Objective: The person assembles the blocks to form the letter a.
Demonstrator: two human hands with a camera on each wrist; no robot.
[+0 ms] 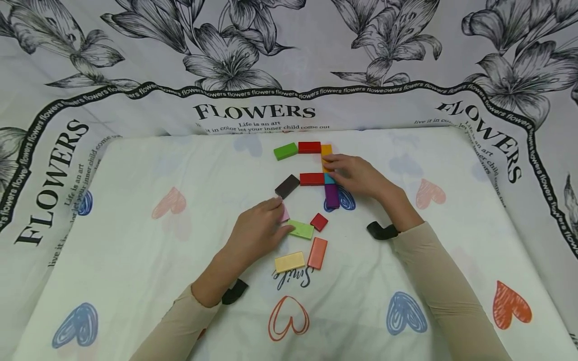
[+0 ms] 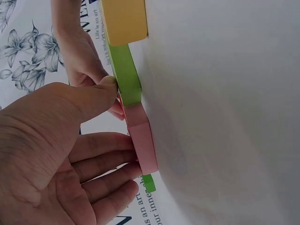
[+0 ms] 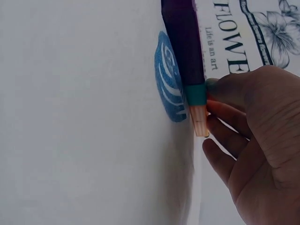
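Observation:
Coloured flat blocks lie on a white heart-print cloth [image 1: 135, 260]. My left hand [image 1: 276, 218] rests flat: its straight fingers touch the pink block [image 1: 285, 215], its thumb the light green block [image 1: 301, 229]. The left wrist view shows the same, with the left hand [image 2: 117, 122] against the pink block [image 2: 140, 140], the green block [image 2: 126, 79] and a yellow block [image 2: 124, 18] beyond. My right hand [image 1: 331, 168] touches the orange block [image 1: 326, 150] and teal block [image 1: 329, 178] above the purple block [image 1: 331, 196]. In the right wrist view the right hand [image 3: 215, 110] touches the teal block [image 3: 194, 93] and orange block [image 3: 199, 119].
Further blocks: green [image 1: 285, 151] and red [image 1: 309, 147] at the top, red [image 1: 312, 179], dark brown [image 1: 287, 186], small red [image 1: 318, 221], orange-red [image 1: 317, 253], yellow [image 1: 290, 261]. A flower-print sheet [image 1: 253, 60] rises behind the cloth. Black straps [image 1: 382, 230] sit at both wrists.

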